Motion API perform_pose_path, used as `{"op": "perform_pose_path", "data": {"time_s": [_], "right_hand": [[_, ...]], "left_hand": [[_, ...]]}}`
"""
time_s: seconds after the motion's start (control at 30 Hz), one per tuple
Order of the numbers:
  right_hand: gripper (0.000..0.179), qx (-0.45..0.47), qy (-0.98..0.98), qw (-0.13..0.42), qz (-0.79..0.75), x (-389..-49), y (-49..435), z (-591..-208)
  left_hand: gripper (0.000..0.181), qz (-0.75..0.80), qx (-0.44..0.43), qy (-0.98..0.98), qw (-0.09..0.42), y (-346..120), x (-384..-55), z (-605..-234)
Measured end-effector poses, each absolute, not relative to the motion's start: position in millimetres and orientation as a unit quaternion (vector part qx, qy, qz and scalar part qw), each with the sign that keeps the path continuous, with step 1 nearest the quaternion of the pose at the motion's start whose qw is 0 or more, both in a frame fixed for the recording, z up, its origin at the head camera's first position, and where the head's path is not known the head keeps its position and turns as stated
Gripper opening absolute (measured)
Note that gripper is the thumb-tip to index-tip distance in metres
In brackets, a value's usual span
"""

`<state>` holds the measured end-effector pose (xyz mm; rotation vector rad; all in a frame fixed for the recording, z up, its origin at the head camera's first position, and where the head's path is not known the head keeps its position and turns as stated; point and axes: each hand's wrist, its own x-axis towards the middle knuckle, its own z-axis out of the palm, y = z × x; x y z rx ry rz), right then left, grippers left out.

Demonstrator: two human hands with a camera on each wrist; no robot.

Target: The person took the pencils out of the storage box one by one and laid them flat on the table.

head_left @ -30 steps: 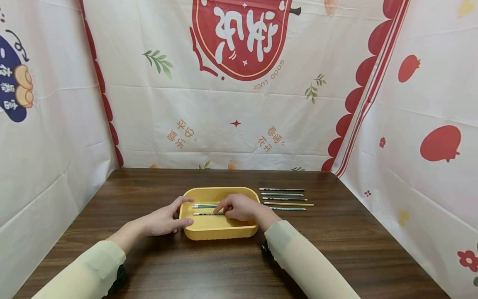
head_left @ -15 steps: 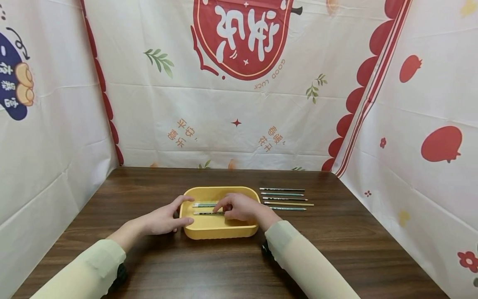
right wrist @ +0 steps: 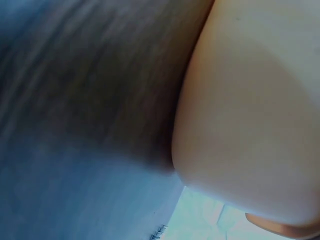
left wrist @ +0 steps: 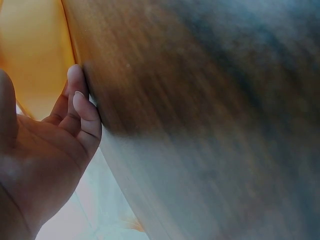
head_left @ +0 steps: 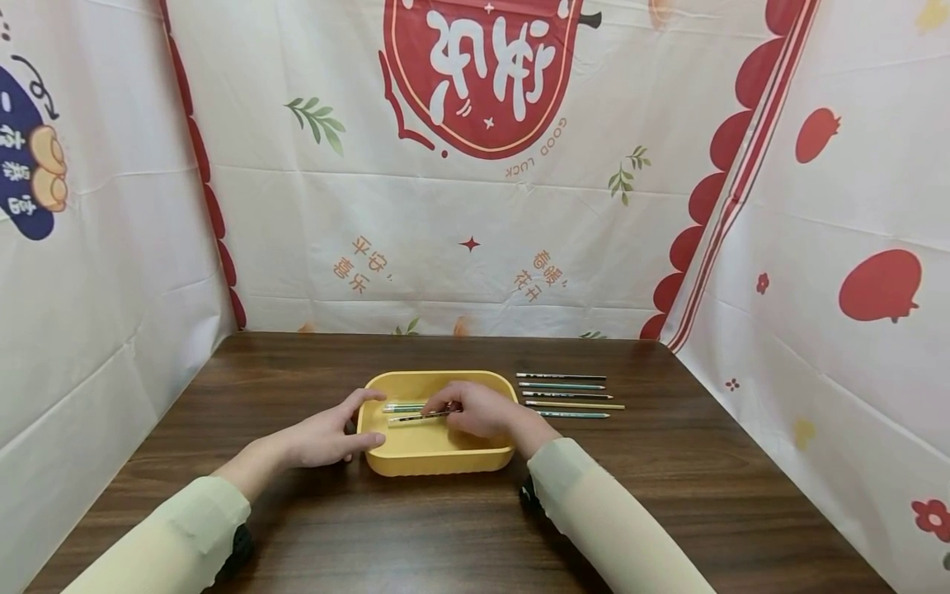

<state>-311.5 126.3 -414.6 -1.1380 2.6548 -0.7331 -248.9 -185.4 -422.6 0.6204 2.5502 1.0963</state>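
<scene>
A yellow tray (head_left: 438, 465) with rounded corners stands on the table in the head view. My left hand (head_left: 321, 436) grips its left end, thumb and index finger over the rim; in the left wrist view, other fingers (left wrist: 88, 115) bend against the outside. Inside the tray, my right hand (head_left: 481, 410) pinches a dark-patterned pencil (head_left: 416, 417), whose pale left end points slightly down. Behind it, green-and-white pencils (head_left: 403, 407) lie on the tray floor, partly hidden by that hand. The right wrist view holds mostly a pale curved surface, with the fingers out of sight.
Right of the tray, several pencils (head_left: 567, 395) lie in a row on the dark wooden table (head_left: 416, 536), roughly parallel. Printed white cloth (head_left: 460, 272) hangs behind the table and along both sides.
My right hand has taken up the dark-patterned pencil, which lay flat on the tray floor and now tilts with its right end raised. The left hand and tray stay in place.
</scene>
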Motion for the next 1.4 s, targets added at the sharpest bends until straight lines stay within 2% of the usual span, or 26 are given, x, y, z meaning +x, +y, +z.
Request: {"op": "perform_pose_path", "data": {"time_s": [0.37, 0.7, 1.0, 1.4], "right_hand": [[0.039, -0.367, 0.883, 0.049, -0.289, -310.0, 131.3, -409.3], [0.040, -0.339, 0.895, 0.018, -0.288, -300.0, 145.7, -370.2], [0.040, -0.344, 0.898, -0.002, -0.274, -292.8, 178.0, -359.4], [0.039, -0.299, 0.910, -0.011, -0.286, -287.8, 240.7, -362.1]], "left_hand": [[0.073, 0.384, 0.227, 0.882, 0.150, -183.6, -249.9, -424.0], [0.074, 0.382, 0.216, 0.886, 0.153, -182.6, -249.0, -422.1], [0.072, 0.380, 0.218, 0.887, 0.146, -183.7, -249.5, -422.0], [0.071, 0.383, 0.222, 0.885, 0.141, -185.3, -247.8, -423.0]]}}
